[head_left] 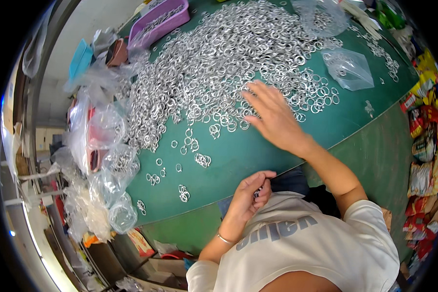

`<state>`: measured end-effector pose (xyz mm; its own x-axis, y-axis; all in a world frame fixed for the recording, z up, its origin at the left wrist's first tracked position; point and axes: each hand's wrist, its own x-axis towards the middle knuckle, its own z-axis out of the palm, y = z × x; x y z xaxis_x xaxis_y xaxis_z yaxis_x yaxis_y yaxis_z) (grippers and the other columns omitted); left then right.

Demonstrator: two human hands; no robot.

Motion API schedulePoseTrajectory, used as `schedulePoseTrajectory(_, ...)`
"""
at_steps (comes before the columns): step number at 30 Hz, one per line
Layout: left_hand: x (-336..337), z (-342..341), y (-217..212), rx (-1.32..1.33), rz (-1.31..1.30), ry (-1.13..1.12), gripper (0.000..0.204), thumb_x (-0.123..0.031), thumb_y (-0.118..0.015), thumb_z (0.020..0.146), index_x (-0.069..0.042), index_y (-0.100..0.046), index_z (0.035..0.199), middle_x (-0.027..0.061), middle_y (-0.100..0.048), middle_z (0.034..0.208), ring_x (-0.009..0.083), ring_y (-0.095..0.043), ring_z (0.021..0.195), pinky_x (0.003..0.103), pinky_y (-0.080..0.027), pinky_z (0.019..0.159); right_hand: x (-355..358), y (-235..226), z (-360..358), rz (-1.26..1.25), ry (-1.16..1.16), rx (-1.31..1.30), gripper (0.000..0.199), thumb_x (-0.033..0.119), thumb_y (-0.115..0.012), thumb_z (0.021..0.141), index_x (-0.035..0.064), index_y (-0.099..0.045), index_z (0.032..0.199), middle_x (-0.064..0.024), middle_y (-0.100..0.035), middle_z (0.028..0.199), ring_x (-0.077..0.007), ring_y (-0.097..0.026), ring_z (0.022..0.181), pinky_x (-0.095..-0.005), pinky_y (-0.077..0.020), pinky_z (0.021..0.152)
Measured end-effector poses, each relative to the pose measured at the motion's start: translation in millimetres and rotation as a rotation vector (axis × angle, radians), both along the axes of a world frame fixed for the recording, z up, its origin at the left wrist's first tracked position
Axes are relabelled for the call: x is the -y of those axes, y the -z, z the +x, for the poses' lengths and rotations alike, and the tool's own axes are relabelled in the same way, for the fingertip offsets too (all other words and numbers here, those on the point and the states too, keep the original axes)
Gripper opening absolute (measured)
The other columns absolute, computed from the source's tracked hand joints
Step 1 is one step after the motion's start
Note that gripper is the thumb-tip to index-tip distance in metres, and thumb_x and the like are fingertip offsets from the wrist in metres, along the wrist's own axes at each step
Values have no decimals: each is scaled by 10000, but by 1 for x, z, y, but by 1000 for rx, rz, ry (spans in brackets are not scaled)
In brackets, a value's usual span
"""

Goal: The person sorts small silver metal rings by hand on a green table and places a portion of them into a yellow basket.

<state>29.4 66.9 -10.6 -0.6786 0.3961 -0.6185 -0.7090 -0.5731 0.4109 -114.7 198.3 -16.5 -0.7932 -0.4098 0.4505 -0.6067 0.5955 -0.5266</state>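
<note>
A big heap of small silver metal rings (219, 63) covers the green table (258, 155). My right hand (272, 117) lies flat with its fingers spread at the heap's near edge, fingertips touching rings. My left hand (250, 194) is curled at the table's front edge near my chest; its fingers are closed, and a few small rings seem to be pinched between them, though they are hard to make out. Small clusters of loose rings (202, 159) lie scattered on the bare green surface between the heap and my left hand.
Clear plastic bags (107, 160), some holding rings, pile along the table's left edge. A purple tray (158, 22) with rings sits at the far left. Another clear bag (348, 68) lies at the right, one more at the far top. Colourful packets (423, 146) hang on the right.
</note>
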Motion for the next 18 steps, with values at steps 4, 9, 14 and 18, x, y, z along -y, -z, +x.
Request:
schedulePoseTrajectory(4, 0, -6, 3, 3, 30, -125, 198, -121, -468, 929, -13, -516, 1088, 11, -441, 718, 64, -356, 536, 164, -262, 419, 15, 16, 26, 331, -32, 111, 576, 267, -609, 826, 4, -407, 1298, -205, -335, 1382, -349, -257, 1324, -527, -192, 1063)
schedulePoseTrajectory(9, 9, 0, 4, 3, -27, -202, 133, -88, -479, 912, -39, -539, 1020, 21, -496, 766, 68, -414, 569, 162, -310, 441, 48, 18, 37, 97, -392, 216, 573, 260, -589, 847, 5, -387, 1319, -184, -315, 1405, -322, -249, 1335, -495, -189, 1077)
schedulePoseTrajectory(14, 39, 21, 8, -45, 68, -233, 160, -119, -456, 938, -33, -545, 1039, 2, -437, 718, 61, -354, 523, 168, -278, 418, 42, 7, 25, -82, -752, 548, 445, 189, -584, 852, 43, -486, 1260, -139, -479, 1296, -272, -425, 1227, -392, -318, 1030)
schedulePoseTrajectory(18, 52, 23, 8, -23, 116, -337, 215, -112, -447, 943, -13, -524, 1117, -19, -339, 667, 49, -291, 503, 163, -239, 398, 15, -9, 13, -246, -148, 622, 351, 81, -634, 790, 37, -576, 1134, -117, -571, 1130, -263, -509, 1068, -352, -393, 921)
